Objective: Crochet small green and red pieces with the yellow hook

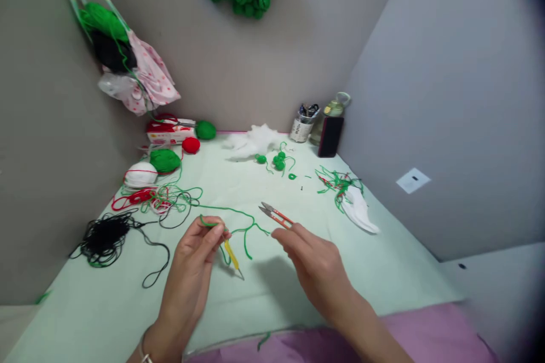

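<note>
My left hand is closed in a pinch on green yarn, a short piece of which shows above the thumb. Just below those fingertips is a yellow-handled crochet hook, its metal tip pointing down to the right; whether the hand holds it or it lies on the table I cannot tell. My right hand grips orange-handled thread snips, with the slightly parted blades pointing up and left. Between the hands, loose green strands lie on the table, and one runs left toward the tangled yarn.
Black yarn, a white ball and green balls sit left on the pale table. White stuffing and small green crocheted pieces lie behind. Right are yarn scraps, a phone and a pen jar.
</note>
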The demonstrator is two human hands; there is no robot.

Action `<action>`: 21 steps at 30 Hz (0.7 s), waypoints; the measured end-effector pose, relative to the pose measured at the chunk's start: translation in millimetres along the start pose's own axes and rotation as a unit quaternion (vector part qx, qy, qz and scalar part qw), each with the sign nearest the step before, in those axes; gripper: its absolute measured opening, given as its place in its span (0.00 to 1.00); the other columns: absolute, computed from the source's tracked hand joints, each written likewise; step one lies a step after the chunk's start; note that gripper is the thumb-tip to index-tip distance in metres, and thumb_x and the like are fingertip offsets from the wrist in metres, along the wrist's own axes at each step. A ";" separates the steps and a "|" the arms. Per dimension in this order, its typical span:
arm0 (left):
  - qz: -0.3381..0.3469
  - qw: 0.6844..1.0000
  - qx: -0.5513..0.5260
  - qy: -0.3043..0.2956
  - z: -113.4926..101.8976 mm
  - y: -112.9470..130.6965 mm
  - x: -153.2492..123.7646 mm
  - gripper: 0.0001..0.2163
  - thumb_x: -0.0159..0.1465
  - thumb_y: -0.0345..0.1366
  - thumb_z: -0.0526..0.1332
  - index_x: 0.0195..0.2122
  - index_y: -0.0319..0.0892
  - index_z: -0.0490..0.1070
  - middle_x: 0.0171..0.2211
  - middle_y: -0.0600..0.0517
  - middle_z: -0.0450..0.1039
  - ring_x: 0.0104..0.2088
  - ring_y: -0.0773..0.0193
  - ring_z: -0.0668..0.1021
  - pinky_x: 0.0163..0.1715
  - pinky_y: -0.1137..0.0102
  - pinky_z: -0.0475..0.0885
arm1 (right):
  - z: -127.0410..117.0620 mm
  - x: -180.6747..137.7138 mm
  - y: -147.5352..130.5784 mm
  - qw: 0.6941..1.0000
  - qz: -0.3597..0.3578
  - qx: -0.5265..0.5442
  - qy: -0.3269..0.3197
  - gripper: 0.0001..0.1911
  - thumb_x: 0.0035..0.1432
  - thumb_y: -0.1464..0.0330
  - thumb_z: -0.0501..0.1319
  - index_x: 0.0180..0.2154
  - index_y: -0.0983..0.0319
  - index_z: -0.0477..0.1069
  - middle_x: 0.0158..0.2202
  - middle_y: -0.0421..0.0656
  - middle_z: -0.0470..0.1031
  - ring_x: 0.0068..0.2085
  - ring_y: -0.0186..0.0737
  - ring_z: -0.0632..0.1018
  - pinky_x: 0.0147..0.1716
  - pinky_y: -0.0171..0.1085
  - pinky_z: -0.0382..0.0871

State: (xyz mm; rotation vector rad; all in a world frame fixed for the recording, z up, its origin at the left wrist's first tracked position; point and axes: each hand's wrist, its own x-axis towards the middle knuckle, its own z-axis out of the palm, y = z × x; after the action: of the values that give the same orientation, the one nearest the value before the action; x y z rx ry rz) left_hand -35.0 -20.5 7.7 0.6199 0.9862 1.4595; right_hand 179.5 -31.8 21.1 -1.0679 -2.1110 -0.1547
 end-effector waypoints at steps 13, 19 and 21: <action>-0.051 0.992 -0.117 0.003 4.8 -2.6 -3.2 0.12 0.52 0.35 0.81 0.32 0.41 0.81 0.33 0.55 0.78 0.34 0.69 0.81 0.38 0.78 0.79 | 37.8 -9.2 -34.9 0.821 0.300 0.396 -0.283 0.15 0.73 0.62 0.56 0.32 0.60 0.69 0.26 0.36 0.71 0.28 0.33 0.72 0.33 0.33 0.64; -0.004 0.993 -0.117 0.033 -5.3 12.5 6.3 0.14 0.47 0.36 0.83 0.30 0.42 0.81 0.31 0.55 0.80 0.34 0.69 0.82 0.40 0.77 0.80 | 14.9 -12.3 -13.0 0.699 0.363 0.533 -0.311 0.20 0.69 0.52 0.60 0.33 0.61 0.70 0.21 0.37 0.74 0.25 0.33 0.72 0.34 0.35 0.65; -0.008 0.994 -0.113 0.014 -4.0 11.8 4.2 0.13 0.49 0.37 0.83 0.31 0.42 0.81 0.31 0.55 0.81 0.35 0.68 0.83 0.41 0.76 0.81 | 10.5 -13.1 -7.0 0.690 0.384 0.531 -0.307 0.22 0.68 0.50 0.61 0.34 0.62 0.72 0.22 0.37 0.74 0.22 0.32 0.71 0.31 0.34 0.65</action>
State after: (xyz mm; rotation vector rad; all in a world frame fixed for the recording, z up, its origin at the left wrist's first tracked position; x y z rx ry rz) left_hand -45.2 -16.5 15.0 0.4275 0.8309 1.5431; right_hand 173.2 -40.4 6.4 -1.1535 -1.5131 1.8211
